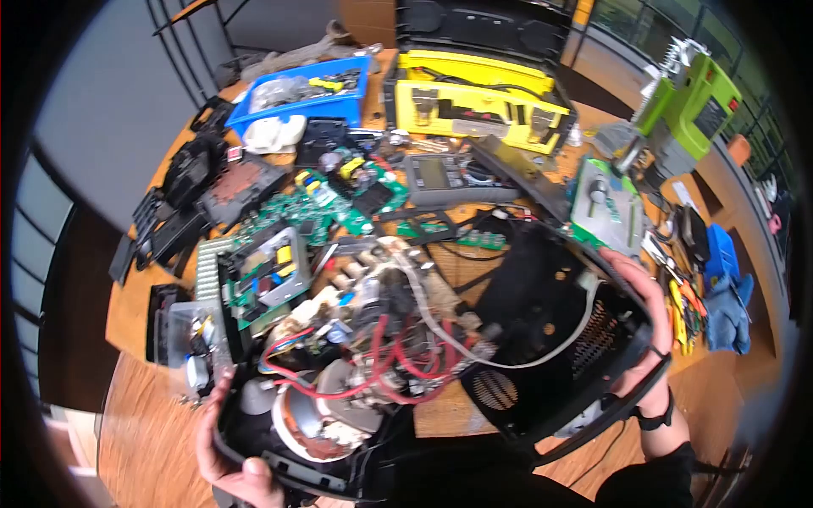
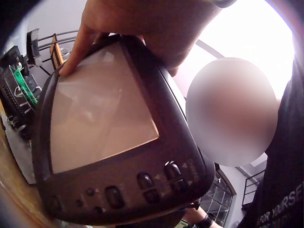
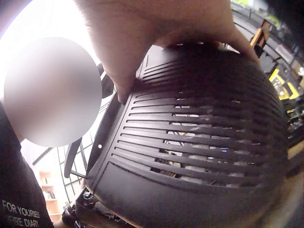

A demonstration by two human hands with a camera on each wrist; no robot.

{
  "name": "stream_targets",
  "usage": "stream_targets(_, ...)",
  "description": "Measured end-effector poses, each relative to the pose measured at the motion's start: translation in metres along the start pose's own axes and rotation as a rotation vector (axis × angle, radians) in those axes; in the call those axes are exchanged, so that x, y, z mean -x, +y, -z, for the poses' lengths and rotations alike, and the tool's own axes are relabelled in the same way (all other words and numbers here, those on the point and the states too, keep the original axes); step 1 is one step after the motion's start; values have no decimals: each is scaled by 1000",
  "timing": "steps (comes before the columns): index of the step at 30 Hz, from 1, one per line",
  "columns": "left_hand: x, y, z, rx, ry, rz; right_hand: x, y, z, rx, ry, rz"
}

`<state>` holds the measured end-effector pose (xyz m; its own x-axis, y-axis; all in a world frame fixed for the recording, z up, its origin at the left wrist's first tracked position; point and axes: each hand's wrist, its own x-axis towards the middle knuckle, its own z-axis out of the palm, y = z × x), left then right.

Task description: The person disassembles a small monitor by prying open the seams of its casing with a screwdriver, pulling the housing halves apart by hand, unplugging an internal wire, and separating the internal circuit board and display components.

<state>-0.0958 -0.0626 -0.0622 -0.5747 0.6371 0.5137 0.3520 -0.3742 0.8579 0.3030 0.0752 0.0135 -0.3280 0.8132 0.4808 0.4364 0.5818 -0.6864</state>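
Note:
A small CRT television is open in two halves. My left hand (image 1: 227, 474) grips the rim of the front half (image 2: 133, 175), its thumb at the near edge. The left wrist view shows the screen (image 2: 99, 114) and a row of buttons (image 2: 145, 180) below it. Inside sit the picture tube (image 1: 318, 423), red wires (image 1: 398, 356) and a dusty circuit board. My right hand (image 1: 660, 320) holds the black slotted back cover (image 3: 142, 156) by its outer side, its hollow inside facing up. A white cable (image 1: 525, 364) runs between the two halves.
Circuit boards (image 1: 296, 212), black plastic parts (image 1: 174, 237) and a multimeter (image 1: 432, 176) crowd the wooden table. Behind stand a blue bin (image 1: 296, 110) and a yellow toolbox (image 1: 474, 118). At right are a green-and-grey device (image 1: 703, 110), pliers (image 1: 677, 313) and blue gloves (image 1: 728, 313).

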Motion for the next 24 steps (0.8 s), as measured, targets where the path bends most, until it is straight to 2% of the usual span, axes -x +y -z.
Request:
stream_targets(2,-7,3,2,-17,-121,-80,0,-5,-5,-2,43,-48)
stream_targets(6,-6,9,3,-39,-144,-60,-1,-3,-10,18,83,-42)
stream_targets(10,-2,8,2,-18,-146,-63,-1,-3,-5,19,50,-57)
stream_targets(12,1,8,-5,23,-43,-21,-3,-2,-1,-2,14,-19)
stream_targets(24,4,5,0,3,-64,-33,-5,1,0,-93,-17,-44)
